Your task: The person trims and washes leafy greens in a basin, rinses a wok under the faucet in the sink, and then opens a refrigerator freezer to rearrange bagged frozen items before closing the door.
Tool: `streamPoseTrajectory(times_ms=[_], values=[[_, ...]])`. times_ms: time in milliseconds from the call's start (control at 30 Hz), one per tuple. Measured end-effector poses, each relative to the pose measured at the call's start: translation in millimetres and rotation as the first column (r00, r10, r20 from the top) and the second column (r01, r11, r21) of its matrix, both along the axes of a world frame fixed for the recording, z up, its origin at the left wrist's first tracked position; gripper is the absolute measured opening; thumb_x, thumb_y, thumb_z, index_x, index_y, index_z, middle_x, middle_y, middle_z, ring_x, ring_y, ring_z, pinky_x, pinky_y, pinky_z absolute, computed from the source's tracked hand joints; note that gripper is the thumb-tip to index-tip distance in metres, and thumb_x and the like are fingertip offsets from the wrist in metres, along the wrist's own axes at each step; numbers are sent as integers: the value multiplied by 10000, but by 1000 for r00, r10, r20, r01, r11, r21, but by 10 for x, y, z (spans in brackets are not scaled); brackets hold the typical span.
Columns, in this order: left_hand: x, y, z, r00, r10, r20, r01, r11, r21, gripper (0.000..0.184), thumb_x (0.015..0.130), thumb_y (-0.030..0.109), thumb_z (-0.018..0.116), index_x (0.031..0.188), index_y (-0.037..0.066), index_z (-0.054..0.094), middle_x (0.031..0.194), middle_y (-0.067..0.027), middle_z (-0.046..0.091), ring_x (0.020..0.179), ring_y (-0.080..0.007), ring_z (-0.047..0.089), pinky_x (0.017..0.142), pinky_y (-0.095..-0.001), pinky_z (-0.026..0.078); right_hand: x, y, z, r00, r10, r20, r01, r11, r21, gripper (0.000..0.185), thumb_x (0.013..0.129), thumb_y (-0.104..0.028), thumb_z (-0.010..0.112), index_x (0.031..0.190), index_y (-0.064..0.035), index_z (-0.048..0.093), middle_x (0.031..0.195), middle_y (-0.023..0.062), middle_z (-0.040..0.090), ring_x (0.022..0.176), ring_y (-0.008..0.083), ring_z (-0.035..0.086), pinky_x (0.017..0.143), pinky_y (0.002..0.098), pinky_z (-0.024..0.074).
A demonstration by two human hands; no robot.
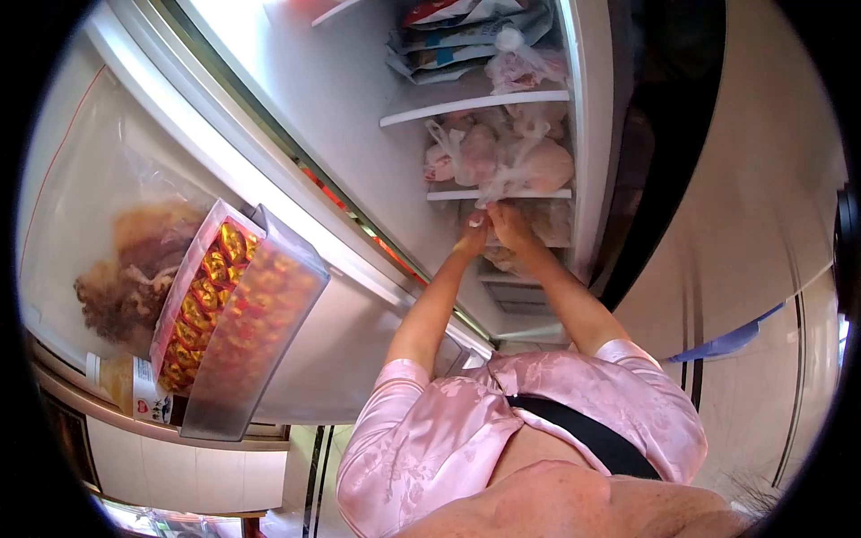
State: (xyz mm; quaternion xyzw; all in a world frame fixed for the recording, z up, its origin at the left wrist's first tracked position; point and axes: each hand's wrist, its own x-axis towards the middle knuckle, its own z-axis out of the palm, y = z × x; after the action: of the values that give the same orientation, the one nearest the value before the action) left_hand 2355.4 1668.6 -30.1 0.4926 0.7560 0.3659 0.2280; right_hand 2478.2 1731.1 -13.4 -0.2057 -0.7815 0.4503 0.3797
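Observation:
Both of my hands reach into an open freezer compartment, close together at the front edge of a white shelf [448,195]. My left hand [474,231] has its fingers closed near the hanging end of a clear plastic bag [516,175]. Beside it, my right hand [508,224] is also closed at the same bag end. That bag lies on the shelf among other bags of pale and pinkish food [466,152]. Below my hands, another shelf holds more bagged food [504,260], partly hidden by my forearms.
Flat packets [448,56] and a knotted bag [520,70] fill the upper shelf [475,108]. The open door on the left bears a bin [256,341] with gold and red wrapped items [202,309], and a jar [115,381]. A dark panel stands right of the freezer.

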Motion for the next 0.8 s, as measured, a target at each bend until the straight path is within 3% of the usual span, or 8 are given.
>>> streamPoseTrajectory(times_ms=[67, 267, 433, 533, 567, 600, 733, 800], values=[[61, -18, 102, 991, -70, 114, 38, 965, 258, 371, 879, 314, 506, 1122, 37, 539, 1115, -119, 573, 1006, -269, 537, 833, -357, 408, -1, 50, 22, 983, -121, 142, 113, 992, 62, 461, 917, -380, 345, 912, 5, 597, 826, 186, 625, 823, 345, 593, 753, 392, 439], [-368, 443, -695, 970, 40, 238, -105, 959, 265, 332, 886, 251, 493, 1127, 29, 544, 1023, -120, 619, 920, -260, 577, 794, -361, 436, -20, 158, -205, 987, -110, 119, 107, 994, 30, 319, 845, -301, 538, 917, 2, 603, 813, 169, 631, 770, 261, 599, 704, 368, 446], [-181, 247, -134, 980, 200, 18, -200, 973, 114, 365, 862, 242, 533, 1164, 37, 533, 1060, -116, 611, 970, -266, 563, 837, -351, 421, -87, 201, -389, 993, -120, 16, 121, 991, -65, 184, 739, -127, 660, 842, 21, 621, 683, 115, 607, 653, 171, 566, 599, 326, 449], [-433, 306, -369, 886, 91, -455, -82, 996, 38, 422, 834, 266, 587, 1184, 39, 518, 1060, -106, 612, 913, -258, 574, 805, -342, 440, -63, 200, -462, 993, -113, 24, 116, 980, -161, 158, 741, -127, 650, 804, 17, 630, 648, 95, 596, 607, 163, 557, 570, 323, 448], [-434, 316, -334, 980, 135, 146, -154, 980, 126, 451, 812, 256, 615, 1190, 33, 510, 1053, -99, 614, 883, -236, 573, 782, -334, 448, -71, 269, -523, 994, -108, 31, 112, 934, -339, 139, 735, -111, 647, 798, 12, 632, 653, 95, 602, 609, 160, 559, 566, 322, 450], [-415, 294, -284, 715, 88, 694, -262, 954, 149, 483, 789, 245, 644, 1196, 26, 502, 1046, -91, 616, 852, -214, 573, 759, -327, 455, -81, 302, -576, 994, -100, 37, 105, 856, -507, 120, 730, -95, 645, 792, 7, 635, 658, 96, 607, 611, 157, 562, 562, 322, 451], [-5, 51, 264, 905, 233, 356, -255, 967, 15, 420, 758, 168, 664, 1131, 14, 547, 1032, -81, 622, 871, -164, 569, 750, -318, 463, -59, 235, -434, 984, -164, 71, 177, 833, -524, 124, 715, -110, 655, 791, -13, 646, 673, 106, 625, 618, 185, 586, 575, 326, 454], [9, 1, 413, 998, -19, 63, 15, 998, 65, 353, 723, 99, 681, 1050, 1, 589, 1013, -83, 627, 898, -134, 564, 772, -312, 459, -123, 206, -402, 924, -311, 224, 324, 946, -23, 174, 699, -145, 674, 825, -27, 654, 724, 112, 646, 683, 237, 611, 639, 345, 463]])
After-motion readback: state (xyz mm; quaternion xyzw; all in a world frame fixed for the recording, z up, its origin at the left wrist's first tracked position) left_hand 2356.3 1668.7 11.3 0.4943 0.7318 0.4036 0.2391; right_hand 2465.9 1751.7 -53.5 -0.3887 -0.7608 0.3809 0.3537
